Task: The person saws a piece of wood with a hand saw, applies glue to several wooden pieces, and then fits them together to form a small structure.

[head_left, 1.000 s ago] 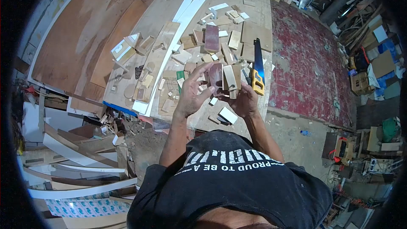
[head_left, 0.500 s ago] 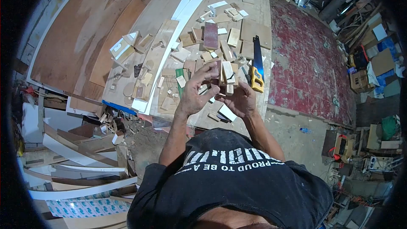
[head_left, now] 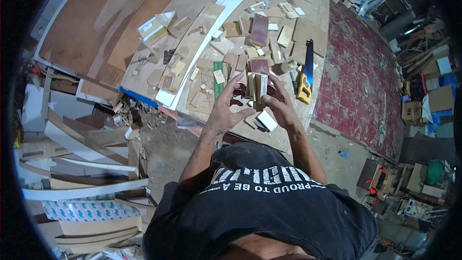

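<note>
A small wooden block assembly (head_left: 260, 85) of upright pieces, with a pale edge on its right, is held up over the near part of the workbench. My right hand (head_left: 283, 110) grips its right side, the thumb on the near face and the fingers behind. On the left side, the curved fingers of my left hand (head_left: 226, 110) rest against the assembly, their tips partly hidden. The left thumb stands away, below the wood. A reddish-brown block (head_left: 259, 65) shows just behind the assembly. Nearer to me on the bench lies a white-faced block (head_left: 267, 121).
A handsaw (head_left: 305, 79) with a yellow handle lies at the bench's right edge, beside a small bottle (head_left: 288, 65). Wood offcuts, a maroon-topped block (head_left: 260, 31) and a green strip (head_left: 218, 78) are scattered over the workbench (head_left: 284, 139). Long white strips (head_left: 219, 21) run along its left part.
The assembly has turned in my hands and shows a different face. My right hand has risen from below it to its right side; my left fingers have shifted lower. The view has swung left.
</note>
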A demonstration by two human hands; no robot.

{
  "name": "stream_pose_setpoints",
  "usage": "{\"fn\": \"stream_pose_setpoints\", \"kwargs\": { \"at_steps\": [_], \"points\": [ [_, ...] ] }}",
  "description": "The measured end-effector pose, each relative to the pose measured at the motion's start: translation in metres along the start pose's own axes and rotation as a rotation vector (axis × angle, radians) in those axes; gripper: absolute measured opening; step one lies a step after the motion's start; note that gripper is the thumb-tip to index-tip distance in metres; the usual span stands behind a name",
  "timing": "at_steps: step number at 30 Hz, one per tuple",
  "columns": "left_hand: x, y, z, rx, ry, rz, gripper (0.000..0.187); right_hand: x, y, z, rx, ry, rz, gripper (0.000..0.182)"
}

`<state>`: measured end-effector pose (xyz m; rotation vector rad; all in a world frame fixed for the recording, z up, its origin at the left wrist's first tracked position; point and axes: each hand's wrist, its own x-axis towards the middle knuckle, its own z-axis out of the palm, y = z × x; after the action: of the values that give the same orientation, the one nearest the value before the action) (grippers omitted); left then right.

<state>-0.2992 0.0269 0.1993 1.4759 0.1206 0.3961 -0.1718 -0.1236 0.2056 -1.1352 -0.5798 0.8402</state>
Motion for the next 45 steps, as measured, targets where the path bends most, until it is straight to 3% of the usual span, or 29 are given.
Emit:
{"fn": "stream_pose_setpoints", "kwargs": {
  "at_steps": [2,5,6,13,14,15,17,18,19,20,22,25,26,29,30,32,34,36,37,39,41,43,45],
  "points": [
    [-0.006,-0.001,-0.009,-0.010,-0.023,-0.105,0.101,0.004,0.006,0.002,-0.078,-0.072,0.043,0.069],
    [-0.020,-0.006,-0.021,0.130,-0.034,-0.095,0.102,0.009,0.016,0.012,-0.181,-0.147,0.137,0.066],
    [-0.026,0.002,-0.024,0.049,-0.026,-0.239,0.100,0.010,0.019,0.015,-0.180,-0.184,0.192,0.068],
    [-0.094,-0.052,-0.058,-0.400,0.188,-0.343,0.085,0.011,0.075,0.050,-0.339,-0.362,0.383,0.075],
    [-0.113,-0.065,-0.068,-0.503,0.282,-0.371,0.084,0.020,0.088,0.053,-0.363,-0.412,0.494,0.071],
    [-0.121,-0.060,-0.078,-0.528,0.272,-0.373,0.084,0.028,0.089,0.063,-0.412,-0.335,0.471,0.052],
    [-0.141,-0.070,-0.094,-0.482,0.361,-0.384,0.085,0.051,0.127,0.045,-0.809,-0.248,0.520,0.034],
    [-0.151,-0.074,-0.101,-0.330,0.423,-0.341,0.085,0.064,0.151,0.035,-1.007,-0.204,0.372,0.030],
    [-0.158,-0.070,-0.111,-0.369,0.485,-0.363,0.085,0.076,0.175,0.026,-1.200,-0.158,0.214,0.030],
    [-0.161,-0.059,-0.118,-0.351,0.552,-0.354,0.086,0.084,0.200,0.015,-1.202,-0.154,0.214,0.030],
    [-0.170,-0.044,-0.132,-0.298,0.652,-0.348,0.087,0.099,0.238,-0.011,-1.123,-0.044,-0.009,0.022],
    [-0.204,-0.047,-0.158,-0.204,0.743,-0.317,0.085,0.117,0.263,-0.034,-1.185,0.128,-0.043,0.014],
    [-0.214,-0.047,-0.164,-0.184,0.817,-0.303,0.083,0.127,0.262,-0.043,-1.186,0.099,0.150,0.014],
    [-0.236,-0.037,-0.175,-0.142,0.911,-0.308,0.082,0.146,0.260,-0.044,-1.350,0.255,-0.005,0.020],
    [-0.237,-0.033,-0.176,-0.123,0.936,-0.324,0.082,0.151,0.249,-0.034,-1.348,0.256,-0.005,0.020],
    [-0.232,-0.030,-0.174,-0.110,0.962,-0.325,0.083,0.165,0.225,-0.007,-1.492,0.213,0.196,0.031],
    [-0.225,-0.030,-0.169,-0.095,1.003,-0.325,0.083,0.178,0.241,0.000,-1.507,0.173,0.117,0.037],
    [-0.208,-0.037,-0.165,0.209,0.882,-0.239,0.084,0.185,0.254,0.013,-1.582,0.173,0.084,0.052],
    [-0.184,-0.017,-0.149,-0.010,0.936,-0.317,0.083,0.187,0.250,0.015,-1.474,0.121,0.138,0.055],
    [-0.161,-0.023,-0.142,0.011,0.847,-0.148,0.081,0.194,0.271,0.008,-1.609,0.128,0.141,0.040],
    [-0.135,-0.011,-0.131,0.125,0.777,-0.100,0.083,0.199,0.268,0.005,-1.595,0.065,0.143,0.035],
    [-0.114,-0.008,-0.121,0.045,0.728,-0.021,0.082,0.199,0.255,0.000,-1.588,0.108,0.118,0.024],
    [-0.102,-0.016,-0.120,0.063,0.687,-0.006,0.081,0.195,0.231,-0.014,-1.207,0.087,-0.049,0.022]
  ]
}}
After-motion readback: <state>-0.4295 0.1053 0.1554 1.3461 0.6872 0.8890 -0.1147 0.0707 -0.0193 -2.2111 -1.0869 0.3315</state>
